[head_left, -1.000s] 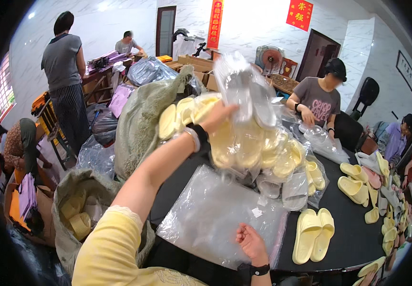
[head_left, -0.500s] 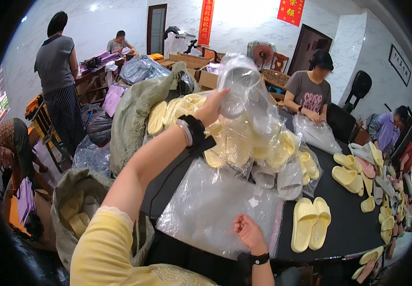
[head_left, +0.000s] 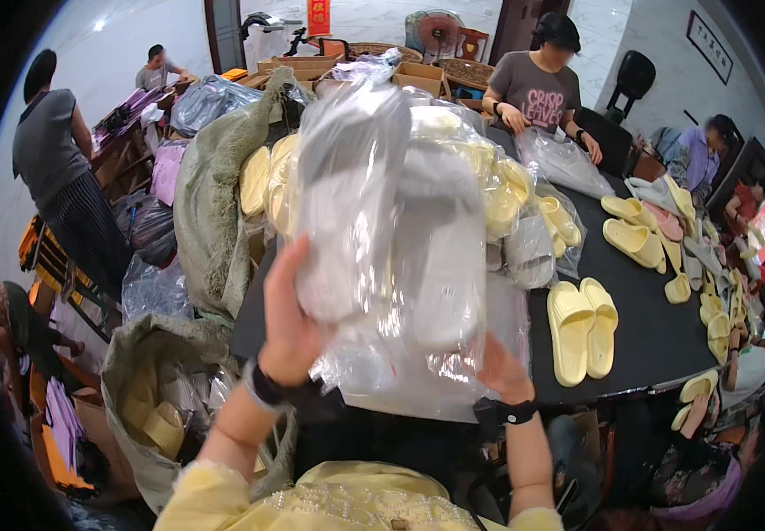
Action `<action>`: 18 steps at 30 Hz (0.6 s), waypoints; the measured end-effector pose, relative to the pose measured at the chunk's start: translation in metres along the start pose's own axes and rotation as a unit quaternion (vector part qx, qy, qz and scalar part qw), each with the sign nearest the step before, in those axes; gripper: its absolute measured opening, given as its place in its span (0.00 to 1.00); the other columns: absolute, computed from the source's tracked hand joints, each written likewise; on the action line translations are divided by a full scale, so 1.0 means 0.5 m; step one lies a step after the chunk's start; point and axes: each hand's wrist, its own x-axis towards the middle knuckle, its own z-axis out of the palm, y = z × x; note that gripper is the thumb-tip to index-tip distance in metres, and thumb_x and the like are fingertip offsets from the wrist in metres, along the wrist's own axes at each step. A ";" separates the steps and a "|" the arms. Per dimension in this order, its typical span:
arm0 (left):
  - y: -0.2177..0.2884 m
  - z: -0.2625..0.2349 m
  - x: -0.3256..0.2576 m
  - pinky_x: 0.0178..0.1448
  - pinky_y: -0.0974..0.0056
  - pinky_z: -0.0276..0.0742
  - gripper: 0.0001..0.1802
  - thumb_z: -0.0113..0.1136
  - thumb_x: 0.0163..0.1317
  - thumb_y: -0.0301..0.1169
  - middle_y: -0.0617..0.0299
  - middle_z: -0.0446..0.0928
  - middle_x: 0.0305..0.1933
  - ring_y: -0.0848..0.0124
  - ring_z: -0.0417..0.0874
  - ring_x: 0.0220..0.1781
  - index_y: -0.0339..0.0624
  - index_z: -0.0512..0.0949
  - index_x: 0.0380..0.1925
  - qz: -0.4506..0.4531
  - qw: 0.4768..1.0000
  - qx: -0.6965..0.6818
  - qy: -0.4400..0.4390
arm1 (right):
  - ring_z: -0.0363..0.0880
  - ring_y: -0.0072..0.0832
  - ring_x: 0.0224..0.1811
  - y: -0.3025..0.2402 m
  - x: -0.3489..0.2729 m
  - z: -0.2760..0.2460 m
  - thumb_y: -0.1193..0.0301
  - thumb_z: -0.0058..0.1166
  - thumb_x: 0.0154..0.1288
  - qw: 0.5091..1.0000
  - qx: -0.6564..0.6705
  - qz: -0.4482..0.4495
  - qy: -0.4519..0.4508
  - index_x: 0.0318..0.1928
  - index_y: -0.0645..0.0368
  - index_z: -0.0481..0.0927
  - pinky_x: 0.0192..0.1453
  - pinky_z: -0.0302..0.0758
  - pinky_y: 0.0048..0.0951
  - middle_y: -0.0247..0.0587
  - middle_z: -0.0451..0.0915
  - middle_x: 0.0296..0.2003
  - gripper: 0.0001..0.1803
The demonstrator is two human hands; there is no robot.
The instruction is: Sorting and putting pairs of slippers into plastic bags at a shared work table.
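Observation:
My left hand [head_left: 289, 323] and my right hand [head_left: 499, 370] both grip a clear plastic bag [head_left: 382, 230] with a pair of grey-white slippers inside, held up close in front of me above the black table [head_left: 648, 336]. The left hand holds the bag's left side, the right hand its lower right corner. Behind the bag lies a heap of bagged yellow slippers [head_left: 506, 190], partly hidden by it. A loose pair of yellow slippers [head_left: 582, 327] lies on the table to the right of my right hand.
An open green sack [head_left: 157, 403] with yellow slippers stands at my lower left; a taller green sack [head_left: 214, 203] leans by the table. Loose slippers [head_left: 666, 230] line the right side. A seated person [head_left: 537, 84] works across the table; others stand at left and sit at right.
My left hand pulled the bagged grey slippers off the heap and brought them close to me. My right hand rose from the flat bags on the table and took hold of the bag.

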 end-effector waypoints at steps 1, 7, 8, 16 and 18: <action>-0.017 -0.058 -0.012 0.57 0.55 0.75 0.17 0.49 0.62 0.39 0.60 0.74 0.45 0.67 0.78 0.51 0.43 0.72 0.48 -0.052 0.992 0.024 0.116 | 0.66 0.40 0.63 -0.004 0.001 0.030 0.51 0.45 0.68 1.000 -0.012 0.028 -0.008 0.67 0.59 0.53 0.67 0.62 0.44 0.46 0.63 0.63 0.36; -0.172 -0.065 -0.146 0.57 0.64 0.70 0.28 0.59 0.56 0.26 0.59 0.72 0.52 0.68 0.74 0.53 0.37 0.63 0.58 -0.147 0.985 0.062 0.071 | 0.62 0.39 0.65 -0.003 -0.048 0.115 0.45 0.51 0.61 0.985 -0.062 0.074 0.141 0.67 0.61 0.55 0.68 0.60 0.40 0.47 0.65 0.62 0.43; -0.179 -0.068 -0.149 0.54 0.65 0.71 0.28 0.61 0.57 0.31 0.58 0.72 0.52 0.70 0.74 0.52 0.37 0.64 0.57 -0.174 0.969 0.171 -0.026 | 0.63 0.40 0.65 -0.012 -0.062 0.093 0.49 0.52 0.61 0.929 -0.356 0.004 0.099 0.66 0.62 0.58 0.66 0.62 0.39 0.48 0.66 0.61 0.41; -0.124 -0.186 0.011 0.53 0.62 0.68 0.43 0.69 0.51 0.46 0.56 0.64 0.50 0.67 0.69 0.47 0.34 0.60 0.59 0.018 0.870 0.464 0.167 | 0.68 0.38 0.60 0.033 -0.257 -0.161 0.57 0.48 0.64 0.918 -0.206 -0.115 0.318 0.64 0.61 0.61 0.63 0.65 0.41 0.48 0.68 0.58 0.32; -0.092 -0.259 0.083 0.52 0.64 0.68 0.46 0.68 0.49 0.52 0.57 0.62 0.51 0.69 0.69 0.45 0.36 0.58 0.59 -0.050 0.851 0.425 0.303 | 0.68 0.38 0.59 0.052 -0.280 -0.192 0.56 0.47 0.65 0.949 -0.096 -0.099 0.283 0.64 0.60 0.61 0.62 0.67 0.41 0.49 0.68 0.58 0.31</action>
